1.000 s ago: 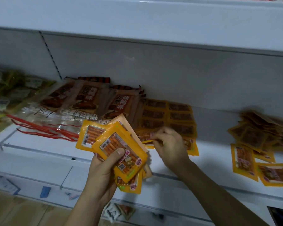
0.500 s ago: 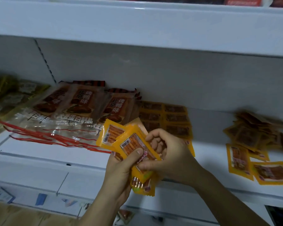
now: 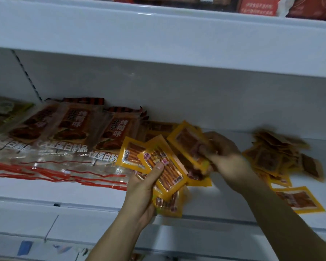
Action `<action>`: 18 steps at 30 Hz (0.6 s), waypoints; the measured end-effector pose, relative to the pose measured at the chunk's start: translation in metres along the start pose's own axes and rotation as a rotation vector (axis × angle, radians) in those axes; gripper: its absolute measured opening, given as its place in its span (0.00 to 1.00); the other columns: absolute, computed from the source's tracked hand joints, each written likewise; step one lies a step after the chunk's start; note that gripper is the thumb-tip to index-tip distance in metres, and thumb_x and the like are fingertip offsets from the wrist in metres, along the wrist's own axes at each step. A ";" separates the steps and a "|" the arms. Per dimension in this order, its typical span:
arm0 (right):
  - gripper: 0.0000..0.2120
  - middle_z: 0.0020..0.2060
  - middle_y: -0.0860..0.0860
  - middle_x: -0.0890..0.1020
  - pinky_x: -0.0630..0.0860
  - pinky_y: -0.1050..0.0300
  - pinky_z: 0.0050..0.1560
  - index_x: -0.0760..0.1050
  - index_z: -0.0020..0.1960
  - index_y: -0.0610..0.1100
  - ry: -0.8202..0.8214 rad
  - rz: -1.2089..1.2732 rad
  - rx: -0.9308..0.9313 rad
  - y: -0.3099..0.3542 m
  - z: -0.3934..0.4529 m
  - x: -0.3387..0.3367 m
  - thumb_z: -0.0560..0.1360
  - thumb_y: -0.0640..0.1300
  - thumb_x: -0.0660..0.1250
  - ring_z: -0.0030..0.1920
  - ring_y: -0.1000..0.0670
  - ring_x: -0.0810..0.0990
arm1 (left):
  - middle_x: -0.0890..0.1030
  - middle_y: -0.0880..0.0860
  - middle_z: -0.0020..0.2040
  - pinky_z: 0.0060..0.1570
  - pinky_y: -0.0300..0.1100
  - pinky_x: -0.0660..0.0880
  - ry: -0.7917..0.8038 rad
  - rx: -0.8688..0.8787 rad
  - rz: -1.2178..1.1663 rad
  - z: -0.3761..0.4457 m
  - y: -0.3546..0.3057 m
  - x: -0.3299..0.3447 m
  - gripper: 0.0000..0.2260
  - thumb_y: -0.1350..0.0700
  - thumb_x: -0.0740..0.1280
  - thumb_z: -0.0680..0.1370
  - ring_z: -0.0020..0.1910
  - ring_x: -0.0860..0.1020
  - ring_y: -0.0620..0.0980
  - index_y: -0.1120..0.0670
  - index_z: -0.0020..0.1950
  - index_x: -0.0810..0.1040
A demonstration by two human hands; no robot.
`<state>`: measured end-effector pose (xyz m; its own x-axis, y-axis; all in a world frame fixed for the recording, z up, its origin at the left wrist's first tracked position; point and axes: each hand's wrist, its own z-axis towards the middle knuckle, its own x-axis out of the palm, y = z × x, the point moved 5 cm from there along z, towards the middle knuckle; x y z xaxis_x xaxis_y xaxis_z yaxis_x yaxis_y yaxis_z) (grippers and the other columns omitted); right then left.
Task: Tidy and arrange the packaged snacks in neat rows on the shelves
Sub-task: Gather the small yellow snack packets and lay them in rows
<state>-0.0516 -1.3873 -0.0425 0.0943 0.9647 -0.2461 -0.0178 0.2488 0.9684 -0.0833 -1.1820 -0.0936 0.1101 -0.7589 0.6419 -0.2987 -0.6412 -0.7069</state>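
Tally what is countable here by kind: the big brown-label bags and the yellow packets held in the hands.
Big brown-label bags: 3 showing
Yellow packets in left hand: 3 showing
Yellow packet in right hand: 1
Total: 7; the right-side pile is too blurred to count.

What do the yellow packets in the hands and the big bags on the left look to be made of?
Yellow packets, fanned in the left hand, one in the right hand: seemingly thin glossy plastic film, clear windows showing the contents. Big bags: probably soft transparent plastic, wrinkled, catching glare. White shelf: likely painted metal, smooth.
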 end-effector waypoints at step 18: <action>0.26 0.51 0.46 0.77 0.77 0.56 0.36 0.68 0.56 0.44 -0.380 -0.308 0.163 -0.081 0.172 -0.022 0.68 0.46 0.81 0.46 0.45 0.80 | 0.85 0.60 0.57 0.46 0.54 0.85 0.045 -0.054 -0.013 0.008 0.003 0.007 0.24 0.62 0.72 0.73 0.54 0.85 0.62 0.53 0.68 0.74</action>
<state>0.1194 -1.4435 -0.1081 0.4259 0.7415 -0.5184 0.2207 0.4705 0.8543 -0.0757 -1.1907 -0.0938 0.0714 -0.7439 0.6645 -0.3481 -0.6429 -0.6823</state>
